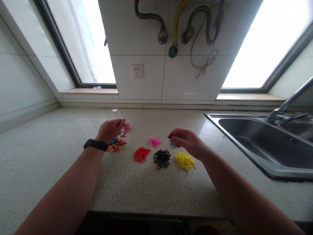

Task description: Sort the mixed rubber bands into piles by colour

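Note:
My left hand (111,129), with a black wristband (96,144), is closed above a mixed-colour pile of small rubber bands (116,145). Its fingertips are partly hidden, so what they hold cannot be made out. Just past them lies a pink see-through thing (126,127). The thumb and fingers of my right hand (184,138) are pinched on a small black thing (170,134). Beneath that hand, a blue pile (174,144) is mostly covered. Separate piles of red bands (141,154), pink bands (155,141), black bands (161,159) and yellow bands (185,160) lie between my arms.
A clear cup (114,113) stands behind my left hand on the speckled countertop (137,189). To the right is a steel sink (254,143) with a faucet (281,111). The tiled back wall carries a socket (138,71) and a yellow pipe (176,23).

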